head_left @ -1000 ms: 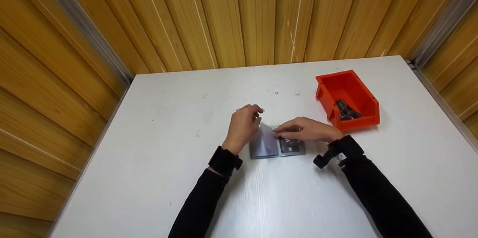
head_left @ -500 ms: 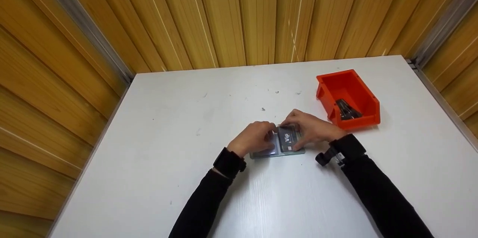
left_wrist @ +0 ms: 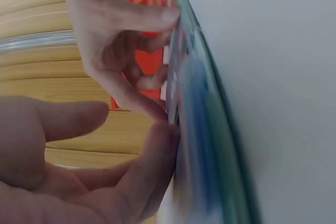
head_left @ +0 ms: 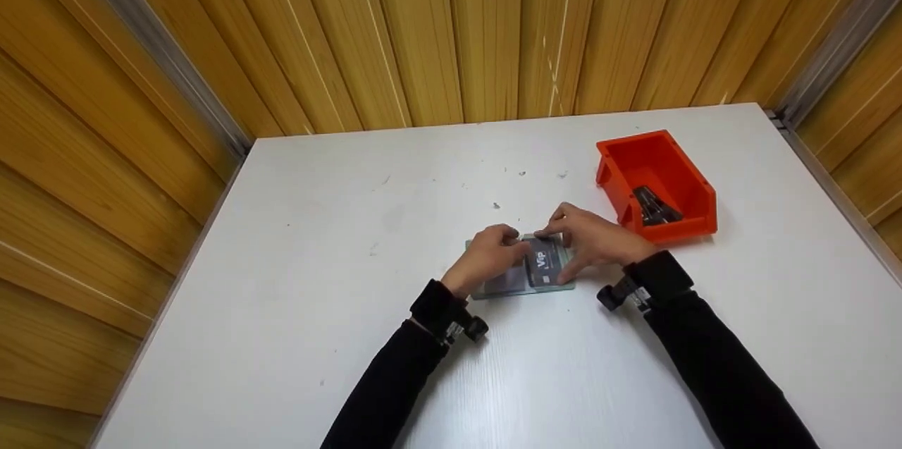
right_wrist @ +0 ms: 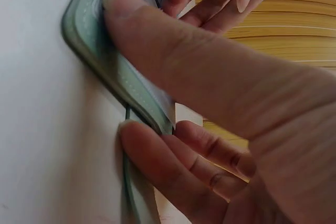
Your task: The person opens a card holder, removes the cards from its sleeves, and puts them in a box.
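A green card holder with stitched edges and clear pockets lies open on the table in the head view. Its right half carries a dark card printed "Vip". My left hand reaches in from the left, its thumb straight against the card's left edge. The other fingers are off the holder, with a gap to the thumb in the left wrist view. My right hand holds the right half, thumb at the near side and forefinger at the far side. In the right wrist view that thumb presses the stitched green border.
An orange-red bin stands on the table beyond my right hand, with several dark metal pieces inside. Small dark marks dot the white table. Wood-patterned walls rise along the back and sides.
My left hand has come down from above the holder's left half, where a clear leaf stood raised, to the card's edge. My right hand has shifted from the middle to span the right half.
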Demonstrator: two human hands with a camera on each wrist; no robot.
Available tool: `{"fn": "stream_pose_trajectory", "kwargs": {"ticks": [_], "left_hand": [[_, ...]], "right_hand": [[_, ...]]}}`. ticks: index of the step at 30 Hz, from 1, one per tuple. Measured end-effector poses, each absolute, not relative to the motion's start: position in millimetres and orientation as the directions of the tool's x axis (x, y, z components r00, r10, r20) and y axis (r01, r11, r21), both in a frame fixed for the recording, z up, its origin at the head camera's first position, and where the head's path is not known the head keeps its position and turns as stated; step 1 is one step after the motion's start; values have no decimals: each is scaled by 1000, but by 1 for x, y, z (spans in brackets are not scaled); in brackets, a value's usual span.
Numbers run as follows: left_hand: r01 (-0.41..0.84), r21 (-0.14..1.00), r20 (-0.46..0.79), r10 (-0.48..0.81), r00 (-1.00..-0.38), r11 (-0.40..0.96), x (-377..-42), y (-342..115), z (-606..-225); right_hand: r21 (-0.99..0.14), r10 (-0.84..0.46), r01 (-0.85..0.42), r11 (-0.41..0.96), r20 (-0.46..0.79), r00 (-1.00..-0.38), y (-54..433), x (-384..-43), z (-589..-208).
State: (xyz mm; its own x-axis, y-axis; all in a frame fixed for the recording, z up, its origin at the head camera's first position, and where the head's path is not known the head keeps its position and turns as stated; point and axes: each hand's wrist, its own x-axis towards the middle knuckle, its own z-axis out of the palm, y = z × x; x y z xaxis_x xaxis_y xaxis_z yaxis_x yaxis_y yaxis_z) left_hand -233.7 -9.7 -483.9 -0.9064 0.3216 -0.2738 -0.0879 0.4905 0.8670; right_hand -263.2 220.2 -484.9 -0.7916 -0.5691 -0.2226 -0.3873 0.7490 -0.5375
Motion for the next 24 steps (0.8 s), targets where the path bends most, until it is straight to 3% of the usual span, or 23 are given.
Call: {"fn": "stream_pose_trajectory", "kwargs": {"ticks": [9, 17, 24], "left_hand": [[-371, 918, -395, 427, -814, 143, -242, -18, -491], [-377, 916, -397, 445, -803, 137, -245, -17, -502], [-223, 913, -336, 321, -885, 342, -237, -2, -500]], "right_hand": [[-537, -564, -379, 753, -232, -792, 220, -264, -486], [-557, -568, -374, 741, -224, -792, 221, -264, -485], [-571, -574, -374, 731, -219, -789, 223, -262, -484]]}}
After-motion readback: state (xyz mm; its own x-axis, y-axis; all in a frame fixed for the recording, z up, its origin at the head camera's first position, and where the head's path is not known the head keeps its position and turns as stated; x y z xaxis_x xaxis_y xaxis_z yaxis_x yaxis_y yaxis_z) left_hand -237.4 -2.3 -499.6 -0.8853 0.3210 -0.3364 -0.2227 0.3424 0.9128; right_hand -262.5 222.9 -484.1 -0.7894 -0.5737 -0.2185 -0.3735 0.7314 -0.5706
